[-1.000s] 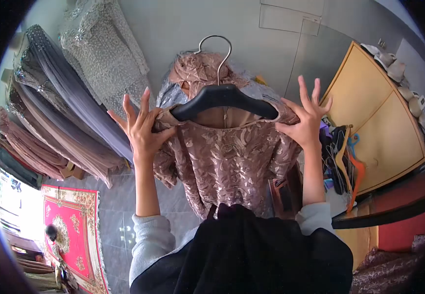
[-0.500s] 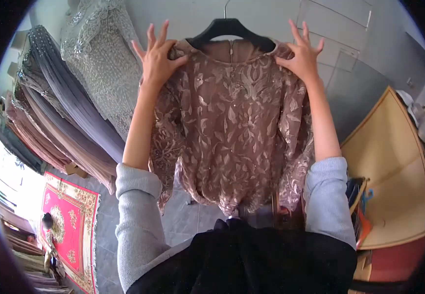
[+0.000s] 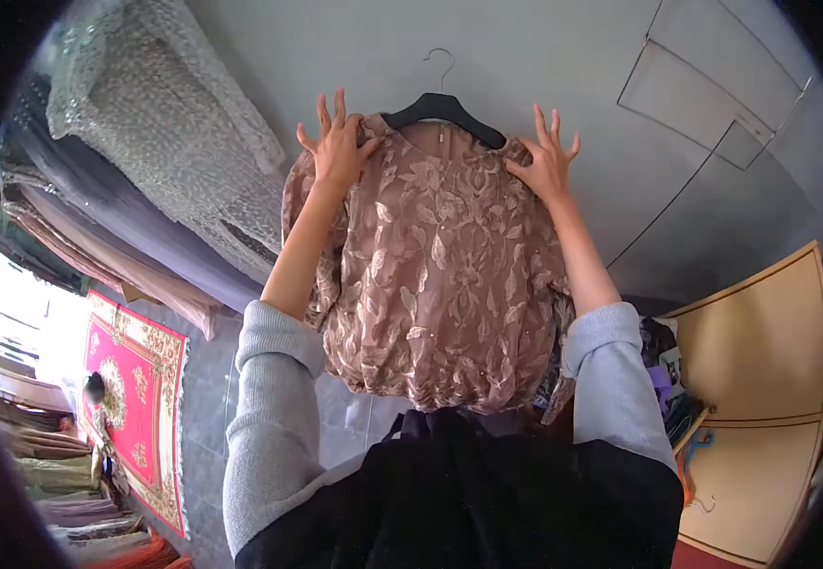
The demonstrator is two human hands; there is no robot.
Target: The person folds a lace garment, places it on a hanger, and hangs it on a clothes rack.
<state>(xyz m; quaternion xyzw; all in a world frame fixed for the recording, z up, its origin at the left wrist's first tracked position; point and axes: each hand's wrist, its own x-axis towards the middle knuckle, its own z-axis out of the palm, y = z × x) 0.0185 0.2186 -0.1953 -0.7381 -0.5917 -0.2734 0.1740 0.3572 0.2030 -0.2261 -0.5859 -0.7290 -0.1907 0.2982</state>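
Left hand (image 3: 337,152): thumb and forefinger pinched on one shoulder of patterned blouse (image 3: 440,275), other fingers spread; right hand (image 3: 546,171) likewise. Blouse already on black hanger (image 3: 433,106), body below fingers; hook (image 3: 451,64) above, visibly unhung.

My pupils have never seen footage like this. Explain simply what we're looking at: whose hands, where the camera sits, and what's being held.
There is no machine here: these are a person's bare hands, seen from a camera worn on their head, looking forward and down. The left hand and right hand each pinch one shoulder of a patterned, dusky-pink top, other fingers spread. A black hanger sits in its neckline. At left are hanging garments and a red rug on the floor; at right, a wooden cupboard.
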